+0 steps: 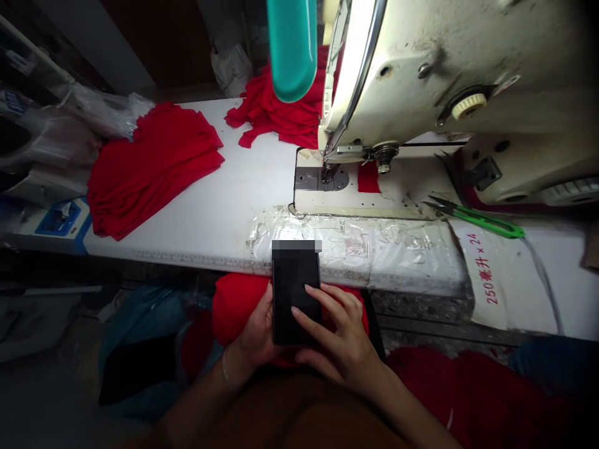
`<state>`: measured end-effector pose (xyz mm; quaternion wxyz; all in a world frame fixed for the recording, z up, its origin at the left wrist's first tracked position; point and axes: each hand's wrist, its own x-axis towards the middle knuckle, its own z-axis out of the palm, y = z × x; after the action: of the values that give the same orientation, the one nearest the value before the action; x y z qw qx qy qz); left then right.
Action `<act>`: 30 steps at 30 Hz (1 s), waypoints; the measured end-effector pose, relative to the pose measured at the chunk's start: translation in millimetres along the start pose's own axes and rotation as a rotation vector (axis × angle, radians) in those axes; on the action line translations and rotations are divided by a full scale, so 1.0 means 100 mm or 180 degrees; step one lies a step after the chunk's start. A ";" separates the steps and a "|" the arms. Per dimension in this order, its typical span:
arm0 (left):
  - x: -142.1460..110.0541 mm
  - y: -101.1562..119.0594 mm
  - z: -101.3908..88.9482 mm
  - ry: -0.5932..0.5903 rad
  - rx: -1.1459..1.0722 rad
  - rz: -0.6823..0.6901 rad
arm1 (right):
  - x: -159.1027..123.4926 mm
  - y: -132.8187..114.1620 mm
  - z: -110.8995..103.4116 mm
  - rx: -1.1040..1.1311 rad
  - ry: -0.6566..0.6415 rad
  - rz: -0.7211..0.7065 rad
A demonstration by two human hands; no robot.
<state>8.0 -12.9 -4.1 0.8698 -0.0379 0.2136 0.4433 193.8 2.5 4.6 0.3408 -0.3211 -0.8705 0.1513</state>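
A dark smartphone (296, 299) is held upright over my lap, just in front of the table edge. Gripping its left side and lower part is my left hand (257, 330), with a thin bracelet on the wrist. My right hand (344, 330) has its fingers spread, and two fingertips rest on or just over the screen. The top strip of the phone is blurred out. Behind the phone and both hands lies red fabric (238, 305) on my lap, partly hidden by them.
The sewing machine (421, 81) stands at the right on a white table (187, 240). Folded red cloth (154, 168) lies left, and more red cloth (281, 115) behind. Green thread snips (491, 221) rest beside the machine bed. A teal object (292, 50) hangs above.
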 end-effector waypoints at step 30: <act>0.00 0.02 0.03 0.0117 -0.0031 -0.0130 | -0.03 0.01 -0.01 0.0267 0.0010 -0.0256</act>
<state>7.5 -10.8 -0.7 0.8744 -0.0546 0.2265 0.4257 196.1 1.1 3.4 0.3612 -0.2715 -0.8751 0.1733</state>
